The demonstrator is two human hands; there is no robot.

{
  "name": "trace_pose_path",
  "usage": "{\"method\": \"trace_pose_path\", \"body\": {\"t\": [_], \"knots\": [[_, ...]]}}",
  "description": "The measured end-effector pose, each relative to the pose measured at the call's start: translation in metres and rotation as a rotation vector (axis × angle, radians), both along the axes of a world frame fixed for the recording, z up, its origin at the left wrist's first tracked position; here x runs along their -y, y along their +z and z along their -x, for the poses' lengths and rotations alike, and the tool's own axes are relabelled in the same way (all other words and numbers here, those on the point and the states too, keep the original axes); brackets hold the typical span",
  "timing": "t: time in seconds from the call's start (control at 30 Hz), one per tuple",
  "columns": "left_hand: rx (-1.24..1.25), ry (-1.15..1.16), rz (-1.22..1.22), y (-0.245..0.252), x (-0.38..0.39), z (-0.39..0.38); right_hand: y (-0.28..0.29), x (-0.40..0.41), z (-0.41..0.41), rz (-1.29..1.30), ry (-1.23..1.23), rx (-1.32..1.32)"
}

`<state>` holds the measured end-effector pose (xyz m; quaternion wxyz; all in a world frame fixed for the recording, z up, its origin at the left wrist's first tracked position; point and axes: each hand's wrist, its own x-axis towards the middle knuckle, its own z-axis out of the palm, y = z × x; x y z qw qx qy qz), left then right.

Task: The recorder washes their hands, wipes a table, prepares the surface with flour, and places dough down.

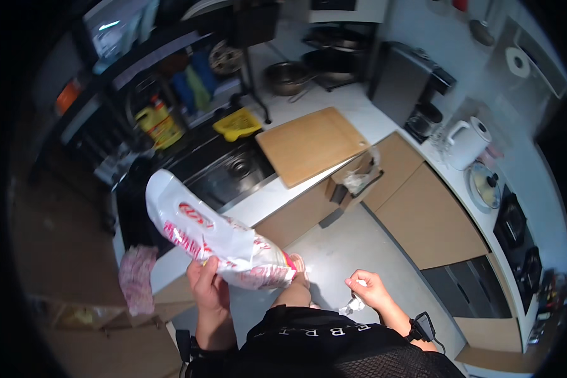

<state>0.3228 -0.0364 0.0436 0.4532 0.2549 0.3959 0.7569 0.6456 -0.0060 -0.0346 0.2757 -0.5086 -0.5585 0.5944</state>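
Observation:
A long white plastic packaging bag (217, 241) with red and pink printing is gripped near its lower edge by my left hand (210, 283). It slants from over the counter's front edge down to the right, above the floor. Part of it is see-through, but I cannot tell what it holds. My right hand (368, 288) is curled around a small crumpled white scrap (354, 304), perhaps plastic or paper, in front of my body on the right. The two hands are well apart.
Ahead, a wooden cutting board (314, 144) lies on the white counter beside the sink (236, 175). A yellow basket (237, 124) sits behind the sink. An open waste bin (354, 184) hangs at the cabinet front. A white kettle (470, 141) stands at right. A pink cloth (138, 279) drapes at left.

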Motion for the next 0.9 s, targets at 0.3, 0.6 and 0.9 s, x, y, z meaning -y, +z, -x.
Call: {"method": "trace_pose_path", "body": {"t": [0.3, 0.6, 0.9], "knots": [[-0.028, -0.329, -0.108, 0.029, -0.235, -0.073, 0.033, -0.134, -0.041, -0.175, -0.419, -0.116], [-0.173, -0.249, 0.103, -0.006, -0.362, -0.098, 0.127, -0.306, 0.033, -0.779, -0.151, 0.149], [-0.074, -0.409, 0.213, -0.001, -0.379, -0.088, 0.131, -0.388, 0.091, -1.144, 0.256, 0.711]]}}
